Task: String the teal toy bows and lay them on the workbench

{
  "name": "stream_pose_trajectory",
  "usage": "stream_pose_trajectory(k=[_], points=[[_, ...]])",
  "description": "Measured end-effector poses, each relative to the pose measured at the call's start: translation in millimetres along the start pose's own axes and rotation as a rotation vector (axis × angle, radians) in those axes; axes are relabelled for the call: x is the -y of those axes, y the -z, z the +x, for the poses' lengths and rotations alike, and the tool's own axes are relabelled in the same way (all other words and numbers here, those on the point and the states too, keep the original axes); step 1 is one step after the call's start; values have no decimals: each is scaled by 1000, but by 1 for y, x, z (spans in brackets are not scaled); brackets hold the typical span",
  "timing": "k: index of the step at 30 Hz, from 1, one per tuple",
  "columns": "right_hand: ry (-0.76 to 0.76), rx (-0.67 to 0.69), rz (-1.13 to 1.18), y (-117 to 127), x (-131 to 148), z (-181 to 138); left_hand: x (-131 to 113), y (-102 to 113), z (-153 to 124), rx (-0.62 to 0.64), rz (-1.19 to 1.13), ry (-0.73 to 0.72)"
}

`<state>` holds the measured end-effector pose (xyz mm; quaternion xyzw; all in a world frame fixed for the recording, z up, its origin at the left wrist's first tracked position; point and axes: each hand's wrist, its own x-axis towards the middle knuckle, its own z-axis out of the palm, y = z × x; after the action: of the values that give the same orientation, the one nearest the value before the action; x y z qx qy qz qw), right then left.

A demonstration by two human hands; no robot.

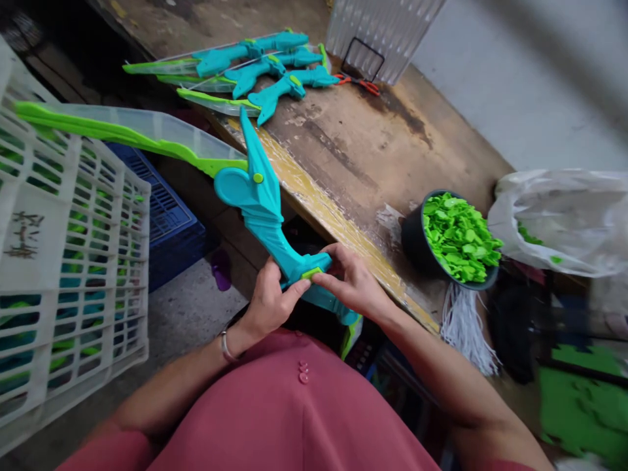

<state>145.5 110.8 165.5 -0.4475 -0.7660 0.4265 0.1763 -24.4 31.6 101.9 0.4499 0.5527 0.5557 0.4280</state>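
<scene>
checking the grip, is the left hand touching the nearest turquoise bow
Touching; the head view shows the left hand gripping the turquoise bow with no gap.

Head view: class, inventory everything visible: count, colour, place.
Held bow: one, turquoise-green, in hands
Other bows: three, turquoise-green, tabletop
Table: one, brown, centre
Scissors: one, red, tabletop
Bucket: one, black, tabletop
Pieces: many, green, in bucket
Strings: many, white, beside bucket
Bag: one, white, right
Panel: one, clear, top
Frame: one, black, tabletop
Basket: one, white, left
Crate: one, blue, left
Sheets: uncounted, green, right
Unclear object: one, purple, floor
Shirt: one, pink, bottom
Bracelet: one, silver, left wrist
Left hand: one, on bow
Right hand: one, on bow
</scene>
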Motion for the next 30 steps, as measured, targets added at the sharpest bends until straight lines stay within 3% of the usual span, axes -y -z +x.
stream_pose_trajectory(k=[3,6,11,13,15,17,18,19,21,23,26,30], points=[[-60,-18,20,-3,2,-1,4,2,0,-13,2,32],[-73,-54,11,-6,5,-5,8,6,7,59,-59,106],[92,-158,-309,-7,15,-22,11,10,21,246,-371,375],[201,-16,-260,4,16,-30,13,10,23,249,-539,500],[290,266,-29,29,11,-40,17,10,23,161,-633,583],[237,503,154,64,-4,-53,20,10,23,34,-643,655],[114,519,142,83,-16,-62,21,9,24,-18,-630,688],[-71,433,48,101,-30,-72,21,9,25,-53,-613,714],[-566,-12,-332,132,-63,-96,20,9,27,-98,-603,732],[-814,-290,-565,151,-97,-119,17,7,28,-111,-639,711],[-1014,-514,-745,156,-142,-143,14,3,29,-95,-713,653],[-1107,-638,-821,147,-177,-155,14,-4,27,17,-754,539]])
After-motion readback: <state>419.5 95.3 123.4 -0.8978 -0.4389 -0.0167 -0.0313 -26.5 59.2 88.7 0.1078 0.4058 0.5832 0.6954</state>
